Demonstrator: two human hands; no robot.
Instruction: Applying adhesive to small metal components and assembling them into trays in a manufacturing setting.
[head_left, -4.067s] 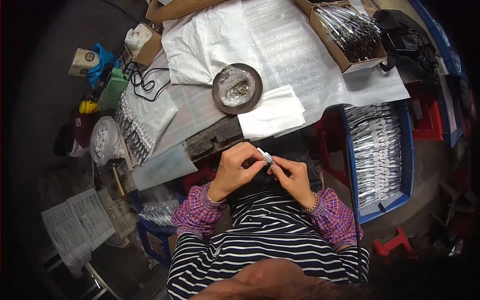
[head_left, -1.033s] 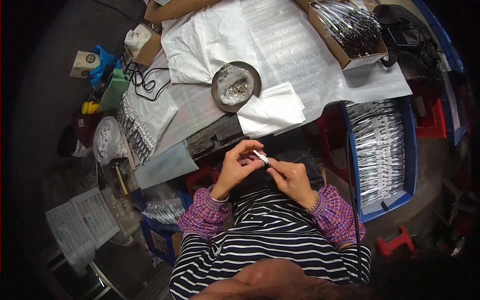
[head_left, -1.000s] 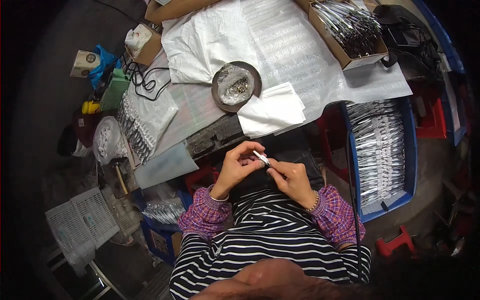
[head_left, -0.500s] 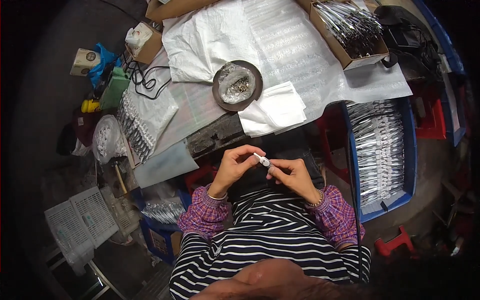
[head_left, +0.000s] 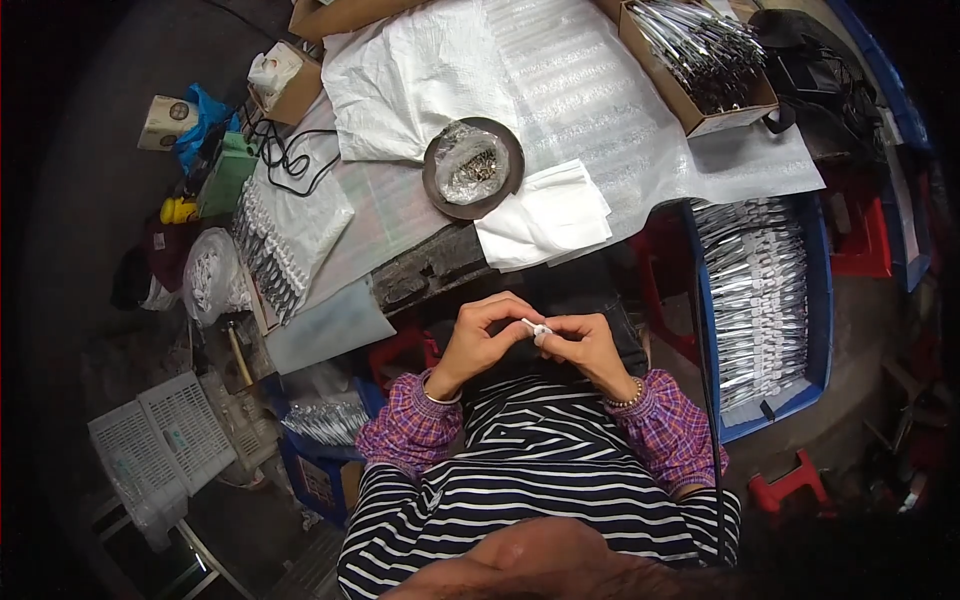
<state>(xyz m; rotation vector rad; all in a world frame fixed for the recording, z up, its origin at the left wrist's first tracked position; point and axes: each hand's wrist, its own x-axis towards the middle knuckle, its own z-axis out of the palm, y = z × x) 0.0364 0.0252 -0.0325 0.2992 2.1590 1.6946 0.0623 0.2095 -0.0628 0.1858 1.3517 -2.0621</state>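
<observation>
Between my two hands, above my lap, is a small white plastic piece (head_left: 539, 331) with a rounded end. The thumb and forefinger of my left hand (head_left: 484, 337) pinch one end of it. My right hand (head_left: 588, 350) grips the other end, its thumb on top; those fingers hide part of the piece. Beyond the hands, on the bench, a dark round dish (head_left: 435, 190) holds an open clear plastic bag (head_left: 462, 143) of small metal parts. White folded sheets (head_left: 543, 221) lie at the bench's near edge, beside the dish.
To the right stands a blue crate (head_left: 822, 330) packed with rows of silver and white pieces. A carton (head_left: 722, 122) of slender metal parts sits at the far right. More silver pieces (head_left: 268, 250) line the bench's left side. Red stools (head_left: 795, 484) stand on the floor.
My left hand has shifted slightly right, closer to my right hand. The white piece has turned between the fingers and less of it shows.
</observation>
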